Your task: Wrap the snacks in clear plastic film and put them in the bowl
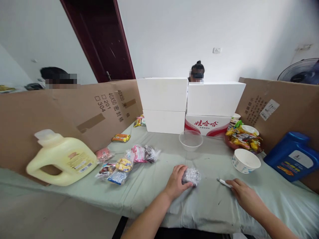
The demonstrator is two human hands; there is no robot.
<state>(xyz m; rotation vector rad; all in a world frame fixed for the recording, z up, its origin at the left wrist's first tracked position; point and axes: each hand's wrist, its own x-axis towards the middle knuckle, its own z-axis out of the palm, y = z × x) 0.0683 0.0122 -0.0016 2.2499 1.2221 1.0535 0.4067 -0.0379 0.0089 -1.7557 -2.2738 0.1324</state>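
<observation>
Fingers [181, 167] of the left hand [174, 182] curl round a bundle wrapped in clear plastic [194, 176], while the right hand [241, 192] pinches a slim white tool [225, 183], probably a pen, over a pale green tablecloth [209, 205]. Beyond the bundle, a translucent plastic bowl [191, 141] stands before 4 stacked boxes [164, 94], 1 of them red-and-white with inverted lettering. On the right are a white paper bowl [246, 161], yellow snack packets [243, 139] and a blue jug [291, 156]; on the left, packaged snacks [124, 164] and a pale yellow jug [62, 161]. Cardboard panels [62, 116] wall both sides. The bundle rests on the cloth, its left side against the left fingers, the thumb along its near edge, its right side exposed; the white tool's tip points toward it, apart from it.
</observation>
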